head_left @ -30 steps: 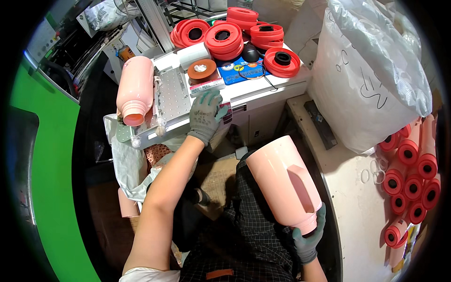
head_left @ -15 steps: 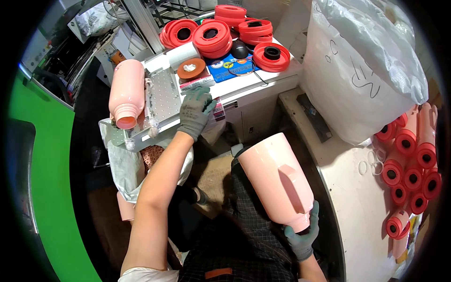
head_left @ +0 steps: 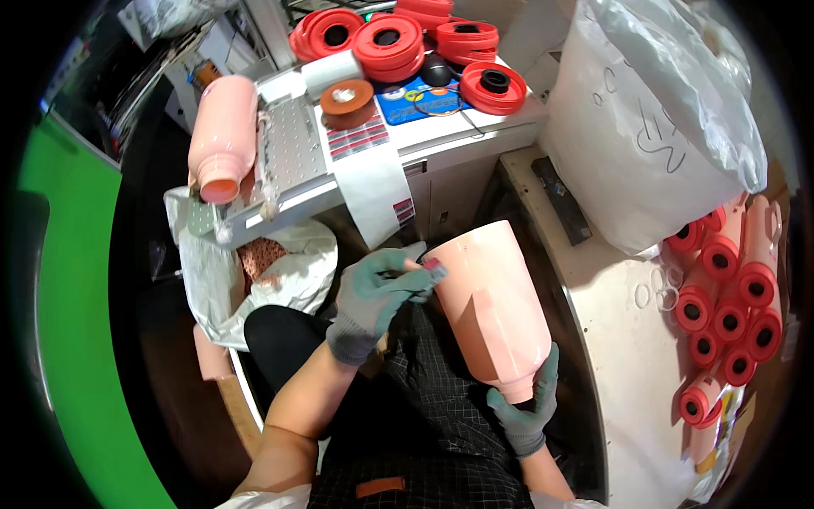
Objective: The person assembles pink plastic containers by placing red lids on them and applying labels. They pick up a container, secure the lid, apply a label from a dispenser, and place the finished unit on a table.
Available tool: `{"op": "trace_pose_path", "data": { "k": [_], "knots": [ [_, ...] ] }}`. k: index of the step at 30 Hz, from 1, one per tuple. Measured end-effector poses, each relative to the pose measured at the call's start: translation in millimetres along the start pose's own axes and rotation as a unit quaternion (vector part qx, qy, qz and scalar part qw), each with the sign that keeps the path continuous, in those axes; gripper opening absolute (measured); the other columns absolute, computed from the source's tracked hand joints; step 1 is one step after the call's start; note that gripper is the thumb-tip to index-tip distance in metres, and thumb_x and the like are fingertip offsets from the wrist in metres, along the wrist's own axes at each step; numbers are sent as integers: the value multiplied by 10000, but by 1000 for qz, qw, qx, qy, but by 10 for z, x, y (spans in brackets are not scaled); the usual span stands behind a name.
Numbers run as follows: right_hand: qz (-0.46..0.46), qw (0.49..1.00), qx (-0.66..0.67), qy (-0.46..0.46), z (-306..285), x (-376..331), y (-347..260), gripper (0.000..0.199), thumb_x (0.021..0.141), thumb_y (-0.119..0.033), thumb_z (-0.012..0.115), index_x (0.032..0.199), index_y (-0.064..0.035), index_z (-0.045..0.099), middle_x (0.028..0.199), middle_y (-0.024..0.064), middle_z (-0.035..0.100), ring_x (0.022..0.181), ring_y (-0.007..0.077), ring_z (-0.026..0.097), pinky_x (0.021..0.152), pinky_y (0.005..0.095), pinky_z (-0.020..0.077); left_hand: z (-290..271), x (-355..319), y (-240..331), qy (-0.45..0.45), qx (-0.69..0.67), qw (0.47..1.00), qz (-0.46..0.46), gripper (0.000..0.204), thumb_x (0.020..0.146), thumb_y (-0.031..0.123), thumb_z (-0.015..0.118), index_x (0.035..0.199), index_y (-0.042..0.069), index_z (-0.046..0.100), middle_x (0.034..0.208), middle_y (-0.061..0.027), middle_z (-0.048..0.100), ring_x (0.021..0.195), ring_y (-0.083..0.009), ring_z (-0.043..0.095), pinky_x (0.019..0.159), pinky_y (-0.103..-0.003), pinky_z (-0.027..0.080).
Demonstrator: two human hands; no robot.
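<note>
Jug (head_left: pixel 492 293), glossy pink, cylindrical, tilted over checked apron (head_left: pixel 424 424); neck grasped by gloved right hand (head_left: pixel 527 409); label (head_left: pixel 435 270), small, rectangular, pinched by gloved left hand (head_left: pixel 377 293) beside jug; paper strip (head_left: pixel 370 191), white, curling off bench (head_left: pixel 502 130)

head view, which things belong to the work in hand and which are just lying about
Likely in use:
pink bottle, its neck in the right hand
small label in the left hand
hanging label strip

Apparently lying about:
blue mat
dark block
white sack
</note>
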State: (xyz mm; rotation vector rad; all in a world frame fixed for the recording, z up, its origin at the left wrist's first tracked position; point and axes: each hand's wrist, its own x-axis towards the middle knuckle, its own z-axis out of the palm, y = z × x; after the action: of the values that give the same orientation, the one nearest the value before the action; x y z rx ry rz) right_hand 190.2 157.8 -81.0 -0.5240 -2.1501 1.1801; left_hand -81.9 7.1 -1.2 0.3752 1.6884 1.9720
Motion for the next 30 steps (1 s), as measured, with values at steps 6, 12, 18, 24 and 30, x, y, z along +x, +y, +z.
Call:
{"op": "trace_pose_path", "data": {
  "k": [6,12,18,24,30],
  "knots": [
    [-76,993,-86,-5,29,-50,-2,1113,699,-104,910,1645,-3,334,1661,244,396,1425,324,541,1139,414,466,63,-27,47,-83,-83,991,-67,156,983,72,728,1097,-30,696,930,-60,736,796,-88,671,744,-240,545],
    [-149,974,-171,8,100,-107,14,1135,681,-234,976,1638,-176,369,1619,312,401,1340,472,587,1005,484,566,67,-84,-10,-49,-45,995,-79,162,956,101,775,1037,-11,691,864,-44,707,721,-88,640,704,-247,529],
    [-158,970,-186,12,66,-147,81,1104,697,-241,971,1627,-168,381,1615,316,405,1355,497,568,1009,508,564,-22,-92,106,3,286,950,-124,176,944,128,789,1046,29,685,822,-43,634,722,-91,590,721,-263,512],
    [-142,973,-184,-5,119,-182,30,1090,707,-233,966,1631,-161,391,1639,294,393,1400,488,540,1040,494,549,132,60,-363,91,158,965,187,203,1002,144,726,1144,8,676,1049,-37,632,931,-88,574,861,-248,504],
    [-121,976,-183,-20,209,-313,-86,1087,743,-156,947,1655,-168,356,1667,299,335,1435,498,496,1041,501,542,321,283,-843,144,-19,972,185,130,1029,88,638,979,-28,666,925,-19,660,850,-87,574,792,-265,506]
  ]
}}
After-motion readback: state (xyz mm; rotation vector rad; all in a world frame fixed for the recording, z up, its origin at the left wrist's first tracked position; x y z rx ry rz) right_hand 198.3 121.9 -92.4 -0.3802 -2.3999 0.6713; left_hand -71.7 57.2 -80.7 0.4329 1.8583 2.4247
